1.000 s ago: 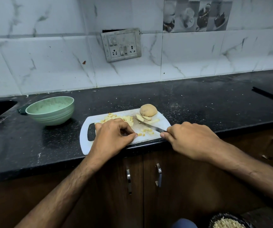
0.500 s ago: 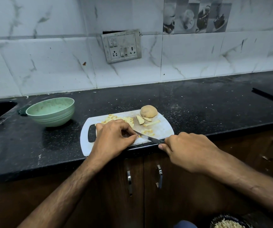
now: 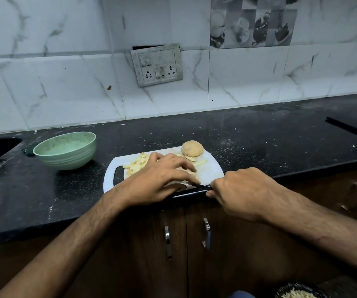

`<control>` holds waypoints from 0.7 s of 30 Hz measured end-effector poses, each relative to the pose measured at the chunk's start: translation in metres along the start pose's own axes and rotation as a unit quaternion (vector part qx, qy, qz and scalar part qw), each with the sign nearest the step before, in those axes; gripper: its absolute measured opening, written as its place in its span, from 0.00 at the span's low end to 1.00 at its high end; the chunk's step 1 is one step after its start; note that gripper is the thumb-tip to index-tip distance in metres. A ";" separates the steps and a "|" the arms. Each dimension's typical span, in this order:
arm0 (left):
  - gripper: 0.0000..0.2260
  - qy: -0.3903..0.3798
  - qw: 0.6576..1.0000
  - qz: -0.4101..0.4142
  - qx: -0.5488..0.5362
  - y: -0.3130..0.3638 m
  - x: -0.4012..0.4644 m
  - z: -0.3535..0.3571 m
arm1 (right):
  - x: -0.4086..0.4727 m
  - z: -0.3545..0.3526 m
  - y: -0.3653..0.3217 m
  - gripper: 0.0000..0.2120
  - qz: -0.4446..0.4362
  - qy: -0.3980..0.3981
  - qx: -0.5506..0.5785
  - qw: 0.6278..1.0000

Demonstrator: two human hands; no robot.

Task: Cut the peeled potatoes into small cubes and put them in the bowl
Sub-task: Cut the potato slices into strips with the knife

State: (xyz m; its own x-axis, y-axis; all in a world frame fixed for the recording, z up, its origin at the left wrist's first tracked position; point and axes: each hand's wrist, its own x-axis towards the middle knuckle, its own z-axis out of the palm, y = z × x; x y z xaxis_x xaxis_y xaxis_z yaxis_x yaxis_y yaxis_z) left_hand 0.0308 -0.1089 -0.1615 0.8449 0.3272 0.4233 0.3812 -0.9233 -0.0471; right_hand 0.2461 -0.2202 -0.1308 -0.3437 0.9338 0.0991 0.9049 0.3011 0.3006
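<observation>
- A person stands mid-task at a black desk [image 3: 259, 134], with 1 rounded potato [image 3: 192, 148] on the far side of the white cutting board [image 3: 213, 172], beyond both hands; it looks uncut, though its near side is partly hidden.
- A pile of small potato cubes [image 3: 137, 164] lies on the board just beyond the left hand [image 3: 160, 178], and a few longer potato strips [image 3: 200, 162] sit between that hand and the whole potato.
- The green bowl [image 3: 65, 150] stands on the desk well to the left of the left hand; no potato can be made out inside it, so the transfer appears not yet begun.
- By this reading the job is roughly half done: the strips and the remaining potato need dicing, then everything goes to the bowl.
- The left hand lies across the board with fingers extended and spread toward the right, resting over the cut pieces; whether it pinches anything beneath cannot be told.
- The right hand [image 3: 244, 190] is closed around the handle of a knife [image 3: 202, 186] at the board's near right corner.
- The knife's long axis runs roughly left to right along the board's near edge, its tip pointing left and passing under the left hand's fingertips [image 3: 195, 181].
- The potato's longer axis also runs roughly left to right, with the domed side up.
</observation>
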 end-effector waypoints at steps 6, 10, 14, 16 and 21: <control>0.09 0.041 0.999 0.019 -0.018 -0.021 0.009 0.013 | 0.001 -0.003 0.019 0.19 -0.017 -0.013 -0.011 1.000; 0.09 0.071 0.997 -0.011 -0.019 -0.028 0.002 0.016 | -0.006 -0.014 0.048 0.21 -0.024 -0.042 -0.042 0.998; 0.11 0.088 0.995 -0.036 0.013 -0.027 -0.001 0.013 | -0.010 -0.026 0.073 0.19 -0.007 -0.086 -0.034 0.996; 0.10 0.096 0.994 -0.037 0.036 -0.027 0.000 0.013 | -0.007 -0.028 0.088 0.20 0.016 -0.102 0.006 0.995; 0.10 0.098 0.993 -0.037 0.052 -0.019 0.014 0.007 | 0.016 -0.004 0.115 0.23 0.087 -0.056 0.164 0.981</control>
State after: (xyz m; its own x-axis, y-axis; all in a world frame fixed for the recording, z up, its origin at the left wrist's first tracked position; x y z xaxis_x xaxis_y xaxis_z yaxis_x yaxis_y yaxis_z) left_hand 0.0381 -0.0851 -0.1605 0.7271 0.3389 0.5971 0.4853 -0.8689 -0.0978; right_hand 0.3439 -0.1710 -0.0906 -0.1636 0.9864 0.0122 0.9858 0.1640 -0.0358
